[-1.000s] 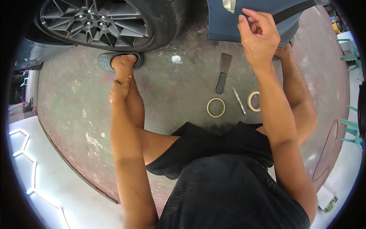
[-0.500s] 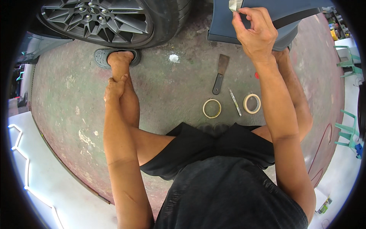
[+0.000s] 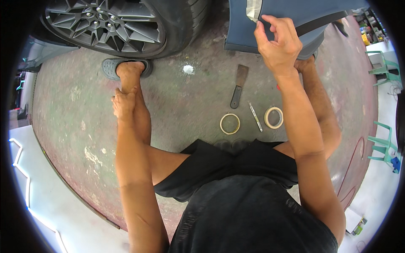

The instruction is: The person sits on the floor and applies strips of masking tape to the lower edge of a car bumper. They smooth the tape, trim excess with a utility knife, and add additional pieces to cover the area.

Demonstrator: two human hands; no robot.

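My right hand (image 3: 278,46) is raised at the blue car body panel (image 3: 287,17). Its thumb and forefinger pinch the lower end of a pale, creased strip of tape (image 3: 253,9) that runs up the panel and out of the top edge. My left hand (image 3: 124,103) is wrapped round my left lower leg (image 3: 143,120), just above the ankle. On the floor between my legs lie a putty knife (image 3: 239,86) with a dark handle, a slim pen-like tool (image 3: 255,117) and two tape rolls, one thin (image 3: 230,124) and one thicker (image 3: 274,118).
A car wheel (image 3: 103,25) stands at the far left, close to my left clog (image 3: 110,69). White powder (image 3: 188,69) lies on the floor (image 3: 177,101). Green plastic chairs (image 3: 383,145) and a crowded shelf (image 3: 371,27) are along the right side.
My right hand has moved slightly down and left with the tape end, and more of the strip shows. My left hand keeps its hold on my leg. The view has shifted a little.
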